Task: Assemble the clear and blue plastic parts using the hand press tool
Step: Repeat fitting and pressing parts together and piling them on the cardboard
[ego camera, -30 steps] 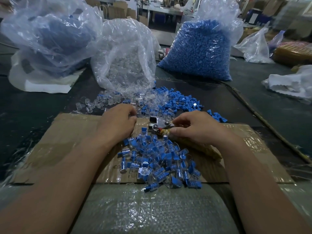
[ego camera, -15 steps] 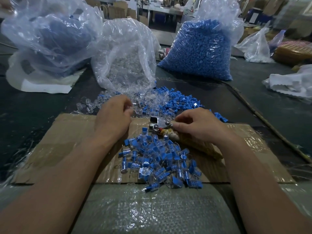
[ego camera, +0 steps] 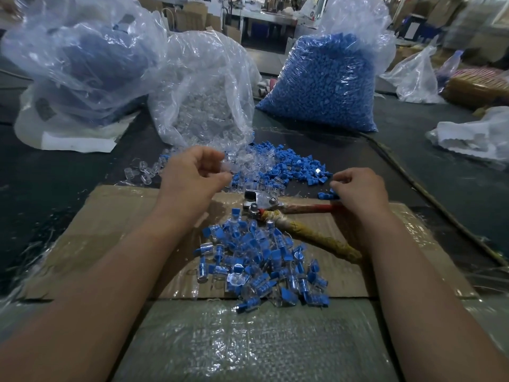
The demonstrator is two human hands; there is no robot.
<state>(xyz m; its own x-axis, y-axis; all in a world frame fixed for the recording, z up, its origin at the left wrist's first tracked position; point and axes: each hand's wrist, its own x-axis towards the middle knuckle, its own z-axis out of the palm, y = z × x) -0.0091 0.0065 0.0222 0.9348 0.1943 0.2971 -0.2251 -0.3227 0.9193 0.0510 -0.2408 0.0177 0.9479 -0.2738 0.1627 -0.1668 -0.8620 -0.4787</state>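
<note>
Pinching fingertips mark the left hand [ego camera: 192,177] at centre frame, its grip closing on what looks like a clear part [ego camera: 226,167] at the near edge of the loose clear pile [ego camera: 248,158]. At centre right, the right hand [ego camera: 358,188] curls its fingers over a few stray blue parts [ego camera: 325,194]; whether that grip has one cannot be told. Between the hands the hand press tool [ego camera: 261,202] lies untouched on the cardboard [ego camera: 110,216], its taped handles splayed toward the right of the frame. Finished pieces [ego camera: 261,260] heap just below it. The step in hand appears to be picking one part of each colour. To do it well, take a single part per hand, seat blue squarely in clear, then bring the pair to the tool's head and squeeze only once aligned.
</note>
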